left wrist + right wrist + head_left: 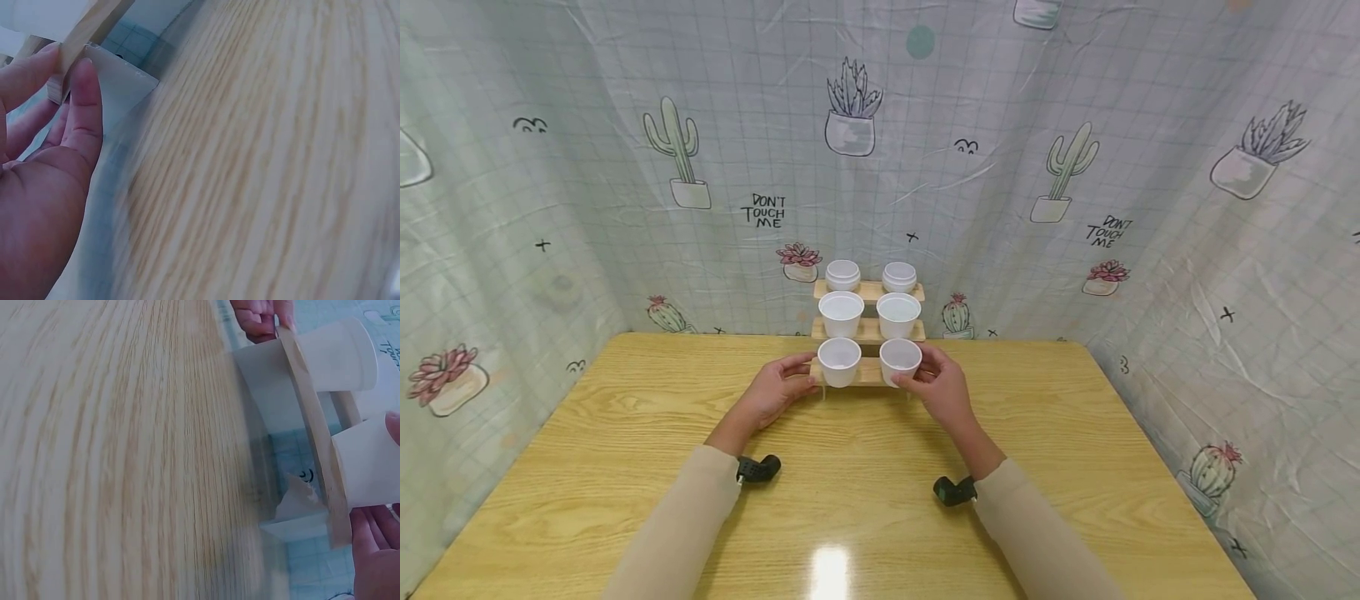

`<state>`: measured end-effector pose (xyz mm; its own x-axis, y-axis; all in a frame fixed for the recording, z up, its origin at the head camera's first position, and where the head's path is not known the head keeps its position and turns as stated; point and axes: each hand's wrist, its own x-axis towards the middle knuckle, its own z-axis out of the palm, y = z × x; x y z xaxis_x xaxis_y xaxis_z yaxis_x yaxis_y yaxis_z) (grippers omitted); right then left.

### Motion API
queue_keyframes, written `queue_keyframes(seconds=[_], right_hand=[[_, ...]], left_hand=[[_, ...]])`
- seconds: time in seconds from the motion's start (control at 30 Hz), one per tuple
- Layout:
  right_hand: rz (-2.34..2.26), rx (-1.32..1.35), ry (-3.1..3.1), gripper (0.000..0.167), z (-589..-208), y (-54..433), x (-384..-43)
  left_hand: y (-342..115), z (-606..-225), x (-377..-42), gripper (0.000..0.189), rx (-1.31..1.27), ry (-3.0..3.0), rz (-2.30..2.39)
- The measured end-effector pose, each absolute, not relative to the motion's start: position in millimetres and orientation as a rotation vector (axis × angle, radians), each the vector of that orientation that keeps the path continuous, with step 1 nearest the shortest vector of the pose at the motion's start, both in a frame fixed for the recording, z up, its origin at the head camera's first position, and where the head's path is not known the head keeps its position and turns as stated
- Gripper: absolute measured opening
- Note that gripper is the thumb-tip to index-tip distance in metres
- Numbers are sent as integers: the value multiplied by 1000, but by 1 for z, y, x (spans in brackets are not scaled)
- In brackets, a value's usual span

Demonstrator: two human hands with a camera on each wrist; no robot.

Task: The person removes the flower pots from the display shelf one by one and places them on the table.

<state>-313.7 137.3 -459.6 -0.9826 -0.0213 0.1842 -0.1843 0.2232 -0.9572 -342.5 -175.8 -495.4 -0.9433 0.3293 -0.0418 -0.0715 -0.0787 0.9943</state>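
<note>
A tiered stand with wooden boards (pixel 870 372) and clear supports (pixel 294 526) holds white cups in pairs on three levels. My left hand (pixel 778 390) pinches the left end of the lowest board (pixel 78 47), thumb and fingers on opposite faces. At the right end, my right hand (pixel 942 385) holds the lowest right cup (pixel 901 358), thumb on its front and fingers around its side, close against the board end. The lowest left cup (pixel 839 360) sits in the board beside my left fingertips. Behind are the middle cups (pixel 842 312) and the top cups (pixel 843 275).
The stand is at the far edge of a wood-grain table (pixel 850 467), close to a printed curtain (pixel 880 183) that hangs behind and along both sides. Dark wrist cameras (pixel 762 468) sit at both cuffs.
</note>
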Motion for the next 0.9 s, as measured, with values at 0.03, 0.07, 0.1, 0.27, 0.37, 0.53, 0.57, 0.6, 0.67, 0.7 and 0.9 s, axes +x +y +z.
queue_keyframes(seconds=[0.03, 0.07, 0.1, 0.27, 0.37, 0.53, 0.57, 0.6, 0.67, 0.7, 0.9], right_hand=[[1869, 198, -2353, 64, -460, 138, -314], [1867, 195, -2358, 64, -460, 138, -314], [1867, 197, -2360, 64, -460, 139, -314], [1877, 220, -2358, 65, -458, 143, -312], [1879, 236, -2346, 66, -459, 146, -312], [1873, 230, -2344, 64, -460, 154, -314], [1862, 232, -2351, 64, -461, 156, -314], [1849, 228, -2361, 64, -462, 159, -314], [1815, 228, -2384, 63, -462, 165, -314], [1795, 234, -2392, 63, -465, 169, -316], [1757, 236, -2397, 56, -465, 193, -319]], left_hand=[[-176, -495, -343, 61, 278, 1939, 2092], [-176, -495, -343, 61, 276, 1958, 2076], [-177, -495, -343, 61, 271, 1977, 2061], [-180, -492, -343, 60, 275, 2107, 1959], [-184, -492, -343, 61, 302, 2196, 1891], [-194, -492, -338, 61, 345, 2323, 1772], [-196, -490, -337, 61, 347, 2356, 1742], [-199, -489, -335, 61, 344, 2386, 1713], [-205, -486, -333, 60, 341, 2457, 1651], [-208, -485, -331, 60, 347, 2501, 1611], [-223, -478, -324, 56, 357, 2765, 1379]])
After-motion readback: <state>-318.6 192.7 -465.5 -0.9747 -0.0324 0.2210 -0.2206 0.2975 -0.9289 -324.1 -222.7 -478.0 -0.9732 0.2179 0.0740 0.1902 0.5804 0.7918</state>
